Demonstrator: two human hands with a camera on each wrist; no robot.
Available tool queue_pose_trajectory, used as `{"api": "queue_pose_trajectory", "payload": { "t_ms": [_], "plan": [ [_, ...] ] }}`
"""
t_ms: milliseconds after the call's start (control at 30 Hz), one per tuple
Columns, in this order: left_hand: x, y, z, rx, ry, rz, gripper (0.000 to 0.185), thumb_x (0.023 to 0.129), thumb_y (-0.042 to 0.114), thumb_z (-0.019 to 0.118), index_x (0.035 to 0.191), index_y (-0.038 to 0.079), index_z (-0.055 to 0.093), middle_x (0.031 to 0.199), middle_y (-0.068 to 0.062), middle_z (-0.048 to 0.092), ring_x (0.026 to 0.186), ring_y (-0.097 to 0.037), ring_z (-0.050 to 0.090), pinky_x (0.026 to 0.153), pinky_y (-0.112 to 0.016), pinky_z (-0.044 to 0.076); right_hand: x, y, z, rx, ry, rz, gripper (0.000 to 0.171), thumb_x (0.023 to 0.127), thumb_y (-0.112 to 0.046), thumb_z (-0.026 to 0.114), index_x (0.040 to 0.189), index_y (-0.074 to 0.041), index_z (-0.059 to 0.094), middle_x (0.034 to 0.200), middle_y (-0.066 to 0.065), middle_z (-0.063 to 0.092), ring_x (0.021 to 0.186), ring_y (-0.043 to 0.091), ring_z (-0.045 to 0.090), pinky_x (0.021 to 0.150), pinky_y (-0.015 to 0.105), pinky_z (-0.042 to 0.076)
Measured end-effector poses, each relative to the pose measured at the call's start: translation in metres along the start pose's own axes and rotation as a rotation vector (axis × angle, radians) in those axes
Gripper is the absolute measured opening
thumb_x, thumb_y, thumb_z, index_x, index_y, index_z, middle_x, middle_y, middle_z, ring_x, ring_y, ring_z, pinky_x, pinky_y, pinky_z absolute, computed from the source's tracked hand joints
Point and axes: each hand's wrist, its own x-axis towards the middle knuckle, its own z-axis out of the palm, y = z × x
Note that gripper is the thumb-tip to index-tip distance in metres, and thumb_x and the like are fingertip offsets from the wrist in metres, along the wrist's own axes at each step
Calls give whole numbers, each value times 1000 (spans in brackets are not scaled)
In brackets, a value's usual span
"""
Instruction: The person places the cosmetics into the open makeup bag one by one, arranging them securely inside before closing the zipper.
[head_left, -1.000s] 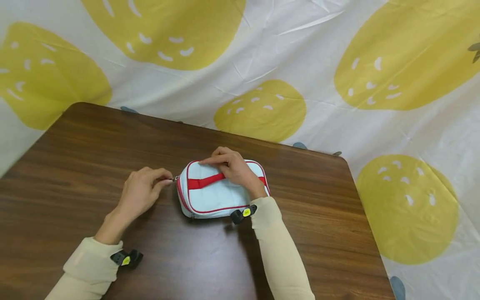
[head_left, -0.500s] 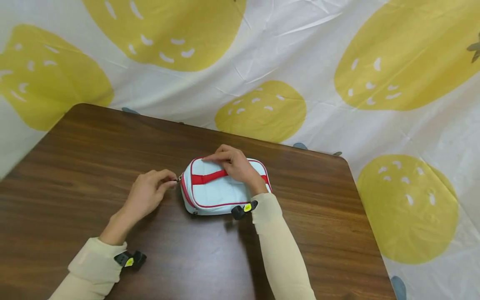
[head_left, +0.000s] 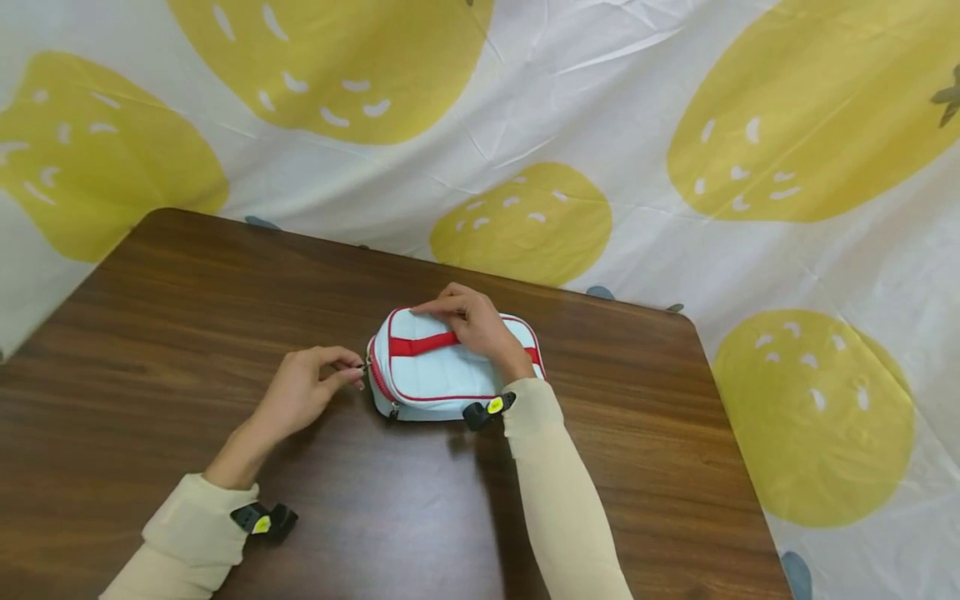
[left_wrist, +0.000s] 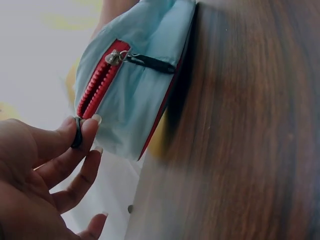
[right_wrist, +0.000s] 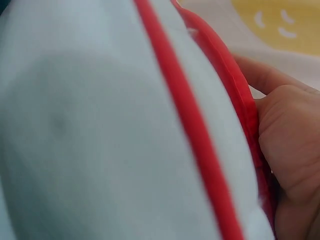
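Head view: a small pale blue fabric pouch with red piping and a red webbing strap (head_left: 438, 367) lies flat near the middle of a dark brown wooden table (head_left: 187, 333), with a person's two hands on it. The right hand (head_left: 476, 325) rests on top of the pouch, fingers bent over its far edge and across the strap, holding it down. The left hand (head_left: 303, 392) sits just beside the pouch's left end, thumb and forefinger pinched together on a small dark zipper pull (head_left: 365, 367) at that end; the other fingers are loosely curled. Both arms wear cream sleeves (head_left: 558, 500), each with a small black device with a yellow mark (head_left: 487, 408) at the wrist. Behind the table hangs a white sheet printed with large yellow strawberry shapes (head_left: 675, 125).

The left wrist view shows the pouch's end up close: a red zipper (left_wrist: 97, 85) runs along the blue fabric, a metal slider with a black pull tab (left_wrist: 142, 60) lies farther along it, and the thumb and forefinger grip a dark ring-shaped pull (left_wrist: 76, 133) at the near end of the teeth. The right wrist view, partly blurred, shows the blue fabric and red piping filling the frame, with the right hand's fingers (right_wrist: 285, 145) curled against the pouch's red edge.
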Motion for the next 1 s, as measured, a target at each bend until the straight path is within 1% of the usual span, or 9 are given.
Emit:
{"api": "queue_pose_trajectory", "payload": {
  "t_ms": [100, 167, 233, 333, 433, 600, 800, 900, 1000],
  "plan": [
    [0, 3, -1, 0, -33, -41, 4, 85, 8, 71, 89, 8, 72, 73, 7, 69, 78, -17, 61, 71, -37, 41, 2, 1, 0, -19, 1, 6, 35, 92, 6, 54, 106, -18, 76, 85, -6, 57, 83, 8, 54, 77, 25, 44],
    [0, 4, -1, 20, -44, -66, 4, 85, 11, 72, 88, 10, 73, 72, 10, 69, 79, -17, 61, 74, -38, 35, 4, 2, 0, -38, 1, 3, 36, 92, 6, 53, 106, -18, 76, 85, -5, 57, 83, 8, 55, 77, 25, 44],
    [0, 5, 0, 46, -53, -72, 2, 85, 14, 72, 86, 12, 73, 70, 12, 68, 79, -17, 62, 73, -42, 29, 6, 2, -1, -53, 7, 3, 37, 92, 5, 53, 106, -19, 76, 85, -5, 57, 83, 8, 55, 77, 25, 44],
    [0, 9, 3, 70, -72, -44, 4, 84, 17, 73, 84, 13, 74, 70, 13, 68, 80, -19, 62, 70, -44, 24, 7, 1, -3, -68, 20, 18, 37, 92, 5, 53, 106, -20, 76, 85, -5, 57, 83, 8, 55, 78, 24, 44],
    [-1, 13, 7, 86, -108, -10, 1, 82, 14, 75, 82, 13, 74, 69, 14, 66, 79, -18, 61, 72, -45, 23, 6, 2, -5, -72, 29, 37, 37, 92, 6, 53, 106, -20, 76, 84, -5, 56, 82, 8, 54, 78, 24, 44],
    [-2, 20, 10, 102, -162, 24, 7, 79, 9, 76, 80, 16, 74, 69, 14, 64, 77, -16, 59, 76, -49, 24, 3, 2, -6, -61, 30, 53, 37, 92, 5, 52, 106, -20, 76, 83, -5, 55, 79, 9, 53, 75, 25, 44],
    [-4, 28, 14, 142, -222, 86, 8, 78, 12, 78, 78, 18, 72, 70, 15, 62, 80, -16, 57, 76, -49, 25, 0, 1, -6, -77, 20, 48, 39, 92, 5, 51, 106, -21, 76, 82, -6, 54, 78, 9, 52, 74, 25, 44],
    [-5, 30, 11, 152, -245, 117, 8, 78, 13, 78, 79, 18, 72, 72, 14, 61, 81, -16, 56, 76, -48, 25, -1, -1, -6, -86, 23, 33, 40, 91, 6, 51, 106, -21, 76, 82, -6, 54, 78, 8, 52, 74, 25, 44],
    [-4, 26, 2, 149, -273, 104, 5, 80, 15, 76, 83, 17, 73, 75, 14, 63, 82, -17, 57, 76, -49, 27, -1, -3, -4, -89, 41, 35, 39, 91, 6, 51, 105, -20, 76, 81, -5, 54, 78, 9, 52, 73, 25, 43]
  ]
}}
